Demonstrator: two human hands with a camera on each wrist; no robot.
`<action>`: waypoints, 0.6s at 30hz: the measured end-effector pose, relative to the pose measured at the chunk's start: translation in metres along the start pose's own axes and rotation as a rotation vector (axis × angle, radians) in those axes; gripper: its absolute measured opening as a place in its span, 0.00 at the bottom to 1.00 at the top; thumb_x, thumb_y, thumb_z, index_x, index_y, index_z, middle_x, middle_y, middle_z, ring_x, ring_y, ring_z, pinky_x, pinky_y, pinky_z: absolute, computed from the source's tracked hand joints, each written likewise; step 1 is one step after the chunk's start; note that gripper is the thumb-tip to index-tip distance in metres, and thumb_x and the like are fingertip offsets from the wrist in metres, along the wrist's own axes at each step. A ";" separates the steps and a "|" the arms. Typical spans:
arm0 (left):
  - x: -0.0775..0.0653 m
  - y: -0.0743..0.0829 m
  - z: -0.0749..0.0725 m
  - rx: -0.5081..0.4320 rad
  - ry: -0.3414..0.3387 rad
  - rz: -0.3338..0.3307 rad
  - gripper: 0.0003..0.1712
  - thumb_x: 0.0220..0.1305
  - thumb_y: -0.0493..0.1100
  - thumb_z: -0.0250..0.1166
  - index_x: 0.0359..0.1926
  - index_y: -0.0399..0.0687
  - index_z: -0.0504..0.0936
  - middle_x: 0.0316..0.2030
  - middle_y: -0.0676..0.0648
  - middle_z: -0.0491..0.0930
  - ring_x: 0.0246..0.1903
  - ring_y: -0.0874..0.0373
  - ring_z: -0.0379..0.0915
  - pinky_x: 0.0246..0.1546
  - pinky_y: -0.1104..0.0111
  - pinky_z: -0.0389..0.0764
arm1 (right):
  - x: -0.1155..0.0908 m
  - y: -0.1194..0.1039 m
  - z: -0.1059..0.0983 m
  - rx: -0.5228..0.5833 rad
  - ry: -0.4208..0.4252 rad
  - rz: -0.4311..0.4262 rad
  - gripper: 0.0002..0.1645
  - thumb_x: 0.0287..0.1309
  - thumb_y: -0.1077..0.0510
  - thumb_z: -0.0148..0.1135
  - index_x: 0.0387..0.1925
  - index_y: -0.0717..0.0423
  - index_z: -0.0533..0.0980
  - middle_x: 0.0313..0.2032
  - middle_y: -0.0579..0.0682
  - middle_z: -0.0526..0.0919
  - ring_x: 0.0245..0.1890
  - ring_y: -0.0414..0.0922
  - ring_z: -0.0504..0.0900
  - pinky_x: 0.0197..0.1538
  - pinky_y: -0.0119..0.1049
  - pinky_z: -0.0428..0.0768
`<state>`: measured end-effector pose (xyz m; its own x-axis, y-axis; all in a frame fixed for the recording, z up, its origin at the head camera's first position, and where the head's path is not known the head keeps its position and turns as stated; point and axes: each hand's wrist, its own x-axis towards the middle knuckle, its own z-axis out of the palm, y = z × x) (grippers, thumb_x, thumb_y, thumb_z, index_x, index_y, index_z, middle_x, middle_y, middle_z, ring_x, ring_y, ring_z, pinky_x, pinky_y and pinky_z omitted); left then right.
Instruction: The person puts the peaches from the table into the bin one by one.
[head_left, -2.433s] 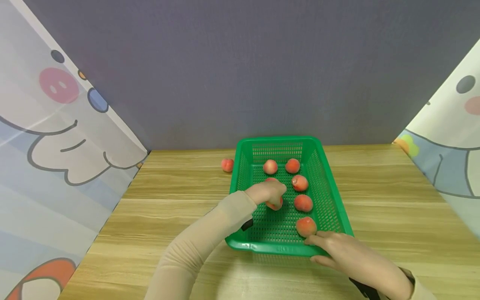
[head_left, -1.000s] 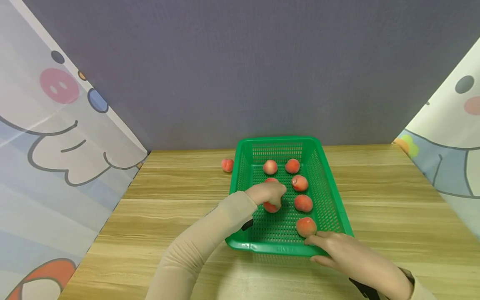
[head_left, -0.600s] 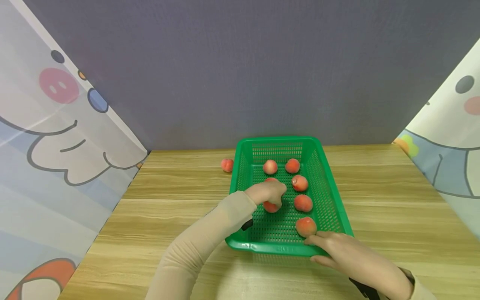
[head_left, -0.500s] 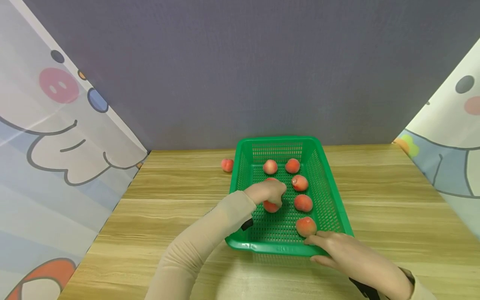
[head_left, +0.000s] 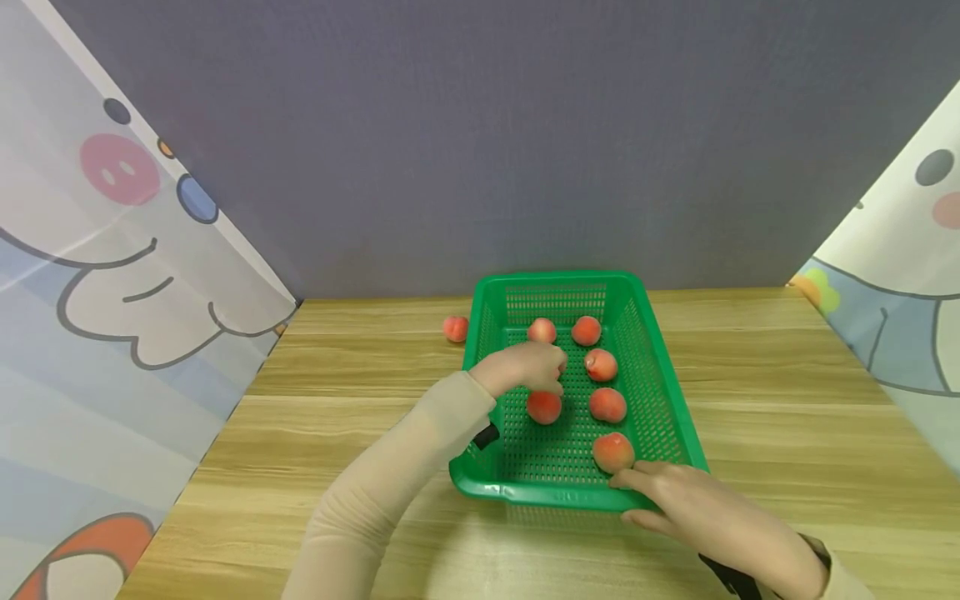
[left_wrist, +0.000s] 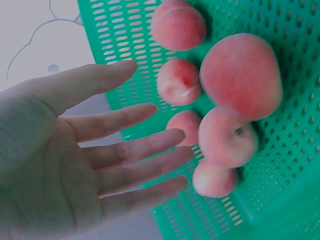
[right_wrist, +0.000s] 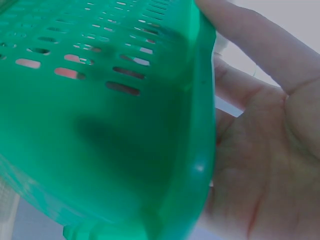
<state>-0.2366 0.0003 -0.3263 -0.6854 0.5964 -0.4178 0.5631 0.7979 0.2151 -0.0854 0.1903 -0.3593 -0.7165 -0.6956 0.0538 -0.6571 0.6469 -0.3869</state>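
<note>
A green plastic basket (head_left: 558, 497) stands on the table with several peaches inside, in two rows. My left hand (head_left: 531, 367) is over the left row with nothing in its grip, fingers spread and nearly straight in the left wrist view. Just below it in the head view lies a peach (head_left: 543, 407); another, partly hidden, is behind the fingers. The nearest peach (left_wrist: 242, 77) in the left wrist view is beyond the fingertips. My right hand (head_left: 686, 508) grips the basket's near right rim (right_wrist: 202, 150), fingers and thumb on either side, close to a peach (head_left: 612, 452).
One loose peach (head_left: 455, 328) lies on the wooden table (head_left: 352, 392), outside the basket's far left side. A grey wall (head_left: 480, 150) rises behind the basket. Printed cartoon sheets (head_left: 67, 358) border the table on both sides.
My left hand has let go of the peach in the left row and moved up and slightly left. That peach now shows fully on the basket floor. My right hand stays at the rim.
</note>
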 end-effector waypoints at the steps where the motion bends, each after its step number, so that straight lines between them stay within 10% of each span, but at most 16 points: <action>1: -0.002 -0.001 -0.002 -0.004 0.003 -0.001 0.09 0.57 0.44 0.60 0.32 0.44 0.71 0.21 0.53 0.62 0.18 0.63 0.52 0.20 0.74 0.57 | 0.000 0.000 0.000 0.000 -0.001 0.001 0.17 0.49 0.51 0.62 0.41 0.52 0.76 0.36 0.45 0.79 0.35 0.40 0.78 0.32 0.34 0.77; 6: -0.014 -0.006 -0.011 -0.026 0.029 -0.015 0.17 0.60 0.45 0.56 0.50 0.45 0.74 0.42 0.52 0.75 0.31 0.63 0.67 0.33 0.72 0.70 | 0.000 0.000 0.000 -0.006 0.002 0.000 0.16 0.49 0.51 0.62 0.41 0.52 0.76 0.36 0.44 0.79 0.34 0.39 0.78 0.32 0.34 0.77; 18: -0.043 -0.019 -0.028 -0.080 0.101 -0.016 0.20 0.58 0.46 0.59 0.52 0.47 0.72 0.45 0.50 0.74 0.34 0.62 0.65 0.32 0.71 0.66 | 0.000 0.000 -0.001 -0.002 0.009 -0.015 0.16 0.49 0.51 0.62 0.40 0.51 0.76 0.35 0.42 0.78 0.33 0.36 0.76 0.31 0.33 0.76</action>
<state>-0.2313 -0.0380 -0.2875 -0.7391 0.5865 -0.3312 0.5163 0.8091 0.2807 -0.0858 0.1901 -0.3584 -0.7084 -0.7026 0.0679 -0.6684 0.6368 -0.3844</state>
